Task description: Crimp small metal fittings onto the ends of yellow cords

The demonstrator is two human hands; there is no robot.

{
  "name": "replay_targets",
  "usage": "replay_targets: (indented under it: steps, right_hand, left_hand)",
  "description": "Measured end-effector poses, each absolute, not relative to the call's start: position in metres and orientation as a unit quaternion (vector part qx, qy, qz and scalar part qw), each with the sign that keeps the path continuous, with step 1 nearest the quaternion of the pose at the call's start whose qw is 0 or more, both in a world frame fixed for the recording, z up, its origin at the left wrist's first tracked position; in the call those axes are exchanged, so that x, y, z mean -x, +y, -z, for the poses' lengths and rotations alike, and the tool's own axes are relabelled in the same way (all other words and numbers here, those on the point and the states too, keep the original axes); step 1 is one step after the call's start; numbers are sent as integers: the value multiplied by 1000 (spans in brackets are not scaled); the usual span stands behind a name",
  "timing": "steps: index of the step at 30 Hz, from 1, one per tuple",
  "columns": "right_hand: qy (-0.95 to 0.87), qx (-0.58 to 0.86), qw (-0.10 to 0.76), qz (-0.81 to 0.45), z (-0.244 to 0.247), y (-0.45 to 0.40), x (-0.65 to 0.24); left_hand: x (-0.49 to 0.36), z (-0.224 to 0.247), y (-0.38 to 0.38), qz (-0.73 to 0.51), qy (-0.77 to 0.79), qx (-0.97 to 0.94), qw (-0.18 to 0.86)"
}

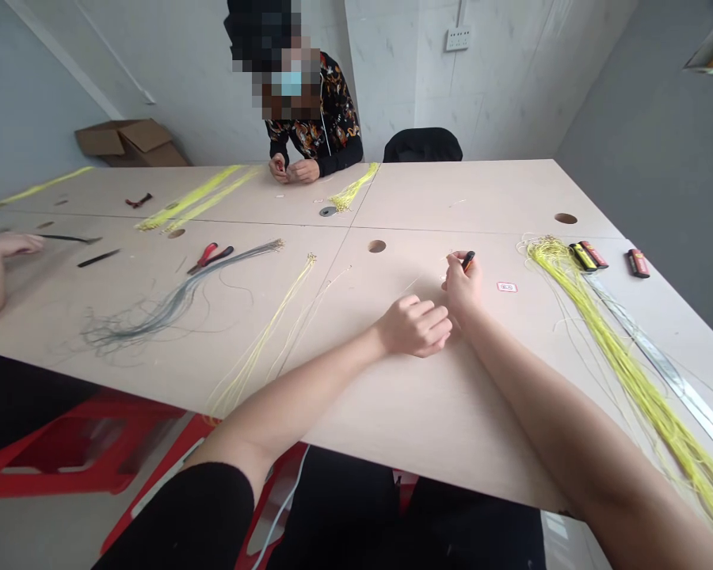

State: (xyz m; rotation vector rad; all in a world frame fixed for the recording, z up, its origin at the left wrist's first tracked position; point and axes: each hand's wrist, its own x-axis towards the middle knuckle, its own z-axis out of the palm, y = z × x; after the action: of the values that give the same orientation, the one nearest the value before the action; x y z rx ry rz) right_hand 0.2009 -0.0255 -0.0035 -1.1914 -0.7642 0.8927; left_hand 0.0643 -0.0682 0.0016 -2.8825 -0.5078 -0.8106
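A small black tool point(468, 261) is being pinched between the fingers point(453, 271) of the right hand point(463, 286), just above the tabletop, right of the frame's centre. The left hand point(414, 326) is resting just beside it on the pale table point(392, 412), its fingers curling closed. Yellow cords point(630, 372) are lying toward the right of the frame, and red-handled pliers point(209, 257) are lying left of centre.
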Motion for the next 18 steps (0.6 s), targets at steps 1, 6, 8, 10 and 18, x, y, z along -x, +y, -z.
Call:
replay_targets:
  steps: [1, 6, 8, 10, 18]
  right_hand:
    - [-313, 535, 676, -399, 1, -24, -205]
    - [-190, 539, 704, -422, -13, -16, -229]
    - [-160, 526, 719, -426, -19, -14, -238]
    - [-132, 508, 731, -436, -26, -13, -245]
    - [-89, 396, 794, -452, -104, -38, -280]
  left_hand:
    - [-69, 1, -72, 241, -152, 956, 72]
    - [-79, 9, -79, 136, -110, 977, 122]
    - [-79, 9, -78, 129, -112, 977, 128]
    - [-79, 9, -77, 134, -119, 975, 132]
    - [-78, 11, -73, 125, -141, 976, 108]
